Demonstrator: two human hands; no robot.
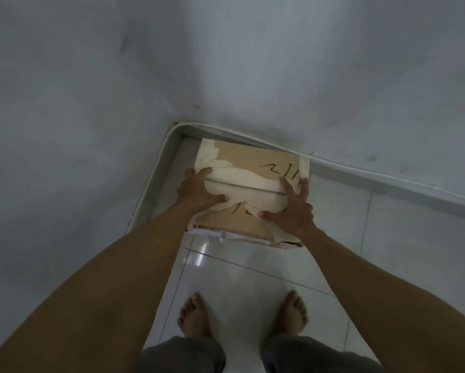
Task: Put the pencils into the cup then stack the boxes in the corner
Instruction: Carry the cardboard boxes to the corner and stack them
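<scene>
Head view: left hand grips, right hand presses box, seam left-right.

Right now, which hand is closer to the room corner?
The left hand: it's on the box's left edge, nearest the corner. The right hand is on the right side, farther out.

The box is tan cardboard, patched with cream where paper has torn, with black scrawled marks toward 2 o'clock and a white printed label at its 7 o'clock edge. The walls are pale blue-grey. The floor is glossy white tile with thin dark grout lines. The trousers are grey.
</scene>
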